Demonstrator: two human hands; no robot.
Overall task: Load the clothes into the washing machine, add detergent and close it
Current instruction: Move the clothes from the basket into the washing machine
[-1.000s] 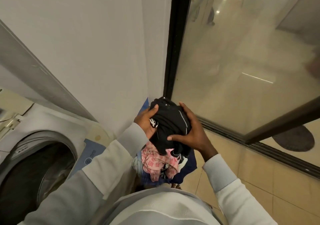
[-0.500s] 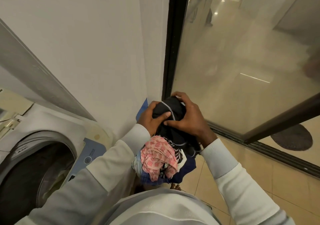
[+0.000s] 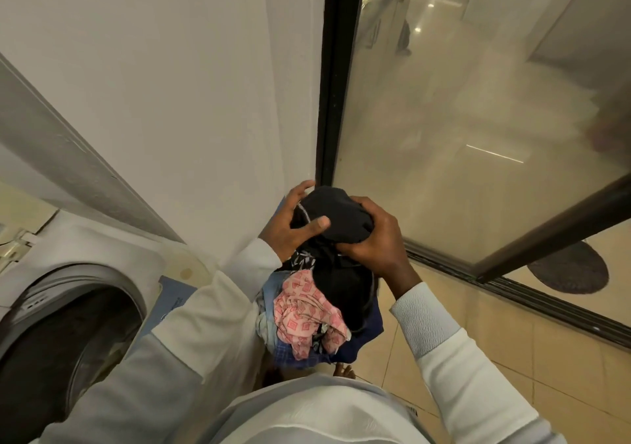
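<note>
My left hand (image 3: 290,223) and right hand (image 3: 377,238) now clutch the black garment (image 3: 333,209) balled tighter, probably ready for loading.

Open drum mouth (image 3: 68,358) left; wall (image 3: 177,109), glass door (image 3: 478,129) ahead

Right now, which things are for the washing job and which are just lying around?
For the job: the black garment, gripped by the left hand and the right hand; the pile of clothes under it; the washing machine, its drum open.

Just lying about: the dark mat beyond the glass door; the white wall.
</note>
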